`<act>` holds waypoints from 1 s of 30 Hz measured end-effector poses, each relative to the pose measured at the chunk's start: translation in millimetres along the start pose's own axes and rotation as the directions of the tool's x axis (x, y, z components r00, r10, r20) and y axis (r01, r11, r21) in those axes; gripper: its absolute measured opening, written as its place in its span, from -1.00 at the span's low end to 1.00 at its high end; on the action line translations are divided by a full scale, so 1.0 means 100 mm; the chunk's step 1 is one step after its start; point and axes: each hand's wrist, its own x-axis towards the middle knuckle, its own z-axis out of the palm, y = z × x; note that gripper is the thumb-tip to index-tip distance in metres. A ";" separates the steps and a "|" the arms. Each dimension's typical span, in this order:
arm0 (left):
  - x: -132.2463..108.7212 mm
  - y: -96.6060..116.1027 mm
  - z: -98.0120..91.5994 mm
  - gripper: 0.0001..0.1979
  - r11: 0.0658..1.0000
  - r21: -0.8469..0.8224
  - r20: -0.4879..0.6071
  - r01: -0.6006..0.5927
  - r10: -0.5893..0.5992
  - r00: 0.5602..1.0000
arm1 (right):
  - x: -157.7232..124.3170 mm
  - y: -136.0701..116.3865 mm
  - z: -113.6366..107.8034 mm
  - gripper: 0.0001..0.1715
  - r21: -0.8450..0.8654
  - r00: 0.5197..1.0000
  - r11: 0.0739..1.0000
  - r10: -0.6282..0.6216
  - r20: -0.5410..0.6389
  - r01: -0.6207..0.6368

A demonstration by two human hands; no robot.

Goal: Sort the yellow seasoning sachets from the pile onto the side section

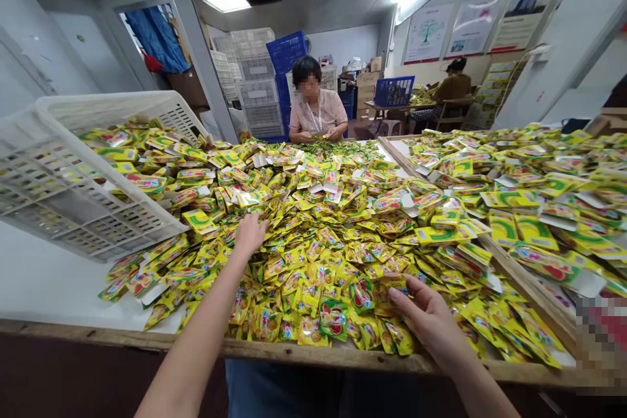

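Note:
A broad heap of small yellow sachets (313,333) covers the table in front of me, with flat yellow-green cartons (200,222) mixed in farther back. My left hand (251,235) reaches into the left middle of the heap, beside cartons and sachets. Its fingers point away from me and their tips are mostly hidden. Near the front edge, my right hand (431,317) has its thumb and fingers closed about a yellow sachet (390,287). Just left of it lie green sachets with a red fruit picture (334,319).
A white plastic crate (117,209) lies tipped on the left, cartons spilling out. A wooden divider (529,294) separates more cartons at right. Across the table sits a person (318,111) handling small packets; another person (453,88) sits farther back. Wooden edging (343,358) borders the near side.

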 end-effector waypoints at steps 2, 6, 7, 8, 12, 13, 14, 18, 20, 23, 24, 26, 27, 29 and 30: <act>0.01 -0.03 -0.01 -0.61 0.999 0.007 -0.007 0.050 -0.050 0.999 | -0.02 0.00 0.00 -0.48 0.012 1.000 1.000 0.015 -0.014 -0.015; 0.00 -0.04 0.00 -0.66 0.995 -0.018 0.071 0.099 -0.098 0.993 | -0.03 0.05 0.04 -0.50 0.017 0.998 1.000 -0.006 -0.067 0.007; 0.00 -0.03 -0.01 -0.67 0.993 -0.039 0.079 0.109 -0.105 0.991 | -0.03 0.07 0.06 -0.50 0.014 0.997 1.000 -0.018 -0.078 0.019; -0.01 -0.03 -0.03 -0.67 0.991 -0.066 0.078 0.118 -0.113 0.991 | -0.03 0.09 0.07 -0.50 0.006 0.996 1.000 -0.025 -0.085 0.025; -0.12 0.06 -0.19 -0.73 0.965 -0.242 -0.007 0.099 -0.104 0.995 | -0.03 0.12 0.08 -0.51 -0.004 0.996 1.000 -0.004 -0.089 0.004; -0.19 0.10 -0.23 -0.74 0.950 -0.301 -0.038 0.078 -0.093 0.995 | -0.02 0.13 0.08 -0.52 0.006 0.996 1.000 -0.002 -0.090 0.003; -0.28 0.17 -0.26 -0.74 0.929 -0.366 -0.062 0.051 -0.079 0.995 | -0.02 0.13 0.10 -0.51 0.025 0.995 1.000 -0.006 -0.096 0.008; -0.89 0.61 -0.17 -0.59 0.768 -0.640 -0.023 -0.032 0.023 0.999 | 0.03 0.16 0.26 -0.50 0.154 0.992 0.988 -0.004 -0.124 0.023; -1.24 0.89 -0.04 -0.52 0.504 -0.864 0.064 0.017 0.077 0.995 | 0.05 0.19 0.37 -0.49 0.212 0.994 0.977 -0.006 -0.111 0.029; -1.64 1.26 0.15 -0.52 0.049 -0.983 0.178 0.175 0.060 0.982 | 0.04 0.23 0.51 -0.47 0.269 0.996 0.963 -0.002 -0.092 0.027; -1.72 1.36 0.21 -0.53 -0.025 -0.979 0.200 0.200 0.023 0.980 | 0.02 0.25 0.54 -0.46 0.288 0.996 0.957 0.006 -0.090 0.020; -1.85 1.50 0.33 -0.53 -0.083 -0.974 0.219 0.212 -0.098 0.971 | -0.05 0.30 0.59 -0.48 0.332 0.995 0.943 0.036 -0.090 -0.004; -1.90 1.55 0.38 -0.53 -0.083 -0.974 0.221 0.209 -0.170 0.960 | -0.10 0.33 0.61 -0.48 0.352 0.994 0.936 0.053 -0.095 -0.016; -2.01 1.62 0.48 -0.53 -0.051 -0.976 0.217 0.211 -0.287 0.933 | -0.21 0.41 0.64 -0.49 0.367 0.990 0.930 0.072 -0.123 -0.022; -2.07 1.64 0.52 -0.53 -0.021 -0.976 0.211 0.216 -0.314 0.926 | -0.27 0.45 0.64 -0.49 0.357 0.988 0.934 0.063 -0.142 -0.008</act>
